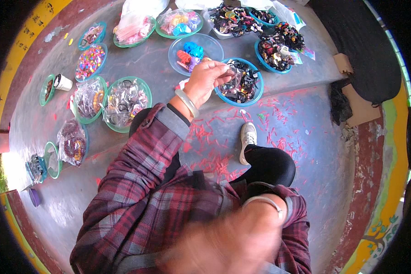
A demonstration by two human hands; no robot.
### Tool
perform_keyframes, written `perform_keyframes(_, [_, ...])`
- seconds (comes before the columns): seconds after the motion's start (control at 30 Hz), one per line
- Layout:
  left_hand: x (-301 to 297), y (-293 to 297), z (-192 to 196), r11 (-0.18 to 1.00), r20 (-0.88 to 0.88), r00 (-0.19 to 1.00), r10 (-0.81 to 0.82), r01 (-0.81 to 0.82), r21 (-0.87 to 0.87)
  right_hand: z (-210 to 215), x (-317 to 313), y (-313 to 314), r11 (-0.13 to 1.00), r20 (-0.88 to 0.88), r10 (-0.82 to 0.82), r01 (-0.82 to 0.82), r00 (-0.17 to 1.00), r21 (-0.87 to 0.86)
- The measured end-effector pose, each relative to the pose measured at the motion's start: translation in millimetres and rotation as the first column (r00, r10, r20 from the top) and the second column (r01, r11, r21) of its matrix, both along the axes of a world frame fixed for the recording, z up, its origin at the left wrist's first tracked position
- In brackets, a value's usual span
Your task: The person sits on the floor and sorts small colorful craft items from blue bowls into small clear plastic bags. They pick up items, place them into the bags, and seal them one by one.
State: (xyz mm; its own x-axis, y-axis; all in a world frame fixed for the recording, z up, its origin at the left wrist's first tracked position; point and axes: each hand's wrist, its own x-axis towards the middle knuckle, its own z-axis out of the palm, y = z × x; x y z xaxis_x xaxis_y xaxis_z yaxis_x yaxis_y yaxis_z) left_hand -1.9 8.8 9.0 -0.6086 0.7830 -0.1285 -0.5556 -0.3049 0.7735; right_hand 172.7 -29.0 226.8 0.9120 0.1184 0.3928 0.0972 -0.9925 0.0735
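Observation:
My left hand [207, 78] is raised ahead of me, thumb and fingers pinched on a small clear plastic bag [234, 78]. The bag hangs over a blue-rimmed bowl [240, 103] filled with what look like black hair ties with small charms [247, 84]. Just behind that wrist stands a clear bluish bowl [213, 47] holding blue, red and purple pieces [193, 49]. My right hand [223, 242] is close to my body at the bottom, smeared by motion, so its fingers and anything in them cannot be made out.
Green and blue bowls of bagged accessories stand at left, including a green bowl [149, 93] and a bowl of colourful beads [90, 62]. A white cup [63, 82] lies nearby. Dark heaps [233, 20] fill the back. Red scraps [278, 121] litter the floor around my shoe [248, 137]; cardboard [361, 107] lies right.

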Motion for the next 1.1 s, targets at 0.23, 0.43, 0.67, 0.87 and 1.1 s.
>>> perform_keyframes(0.23, [-8.4,-20.6,-11.7,0.995,0.0,0.995,0.096,-0.095,0.033,-91.3,-12.1,74.7,-0.435,0.07,0.046,0.043,-0.996,0.899])
perform_keyframes(0.43, [-2.4,-18.3,-2.0,0.999,-0.035,0.999,0.03,-0.031,-0.031,-152.8,-36.6,156.4,0.106,-0.022,0.311,0.011,-0.95,0.994])
perform_keyframes(0.67, [3.3,-22.0,8.5,0.999,0.009,0.999,0.037,-0.037,-0.027,-185.5,-51.4,166.7,0.336,-0.277,0.113,-0.226,-0.954,0.914])
perform_keyframes(0.87, [10.4,-20.3,12.8,0.999,-0.043,0.999,-0.028,0.026,-0.041,-192.7,-57.4,153.2,0.411,-0.224,0.088,-0.17,-0.971,0.896])
perform_keyframes(1.1, [16.3,-16.8,12.5,0.998,-0.121,0.992,-0.043,0.039,-0.042,-191.9,-56.0,145.5,0.345,-0.154,0.194,-0.08,-0.969,0.935])
